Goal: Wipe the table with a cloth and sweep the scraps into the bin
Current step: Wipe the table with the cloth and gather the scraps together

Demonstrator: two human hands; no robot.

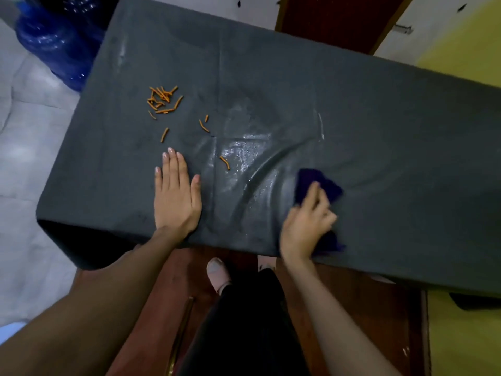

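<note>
Head view: looking down at a table [379,118] with a dark cover.
Left hand [176,194]: flat on the cover, fingers spread a little — holds nothing.
Right hand [306,226]: fingers closed on a dark blue cloth [322,185] — pressed on the cover.
Scraps [162,100]: orange sticks, far left.
Writing: none readable.
Hidden: cloth partly under the hand, blurry.

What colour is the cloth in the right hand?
Dark blue-purple. The cloth shows in the head view, bunched under the right hand.
</note>
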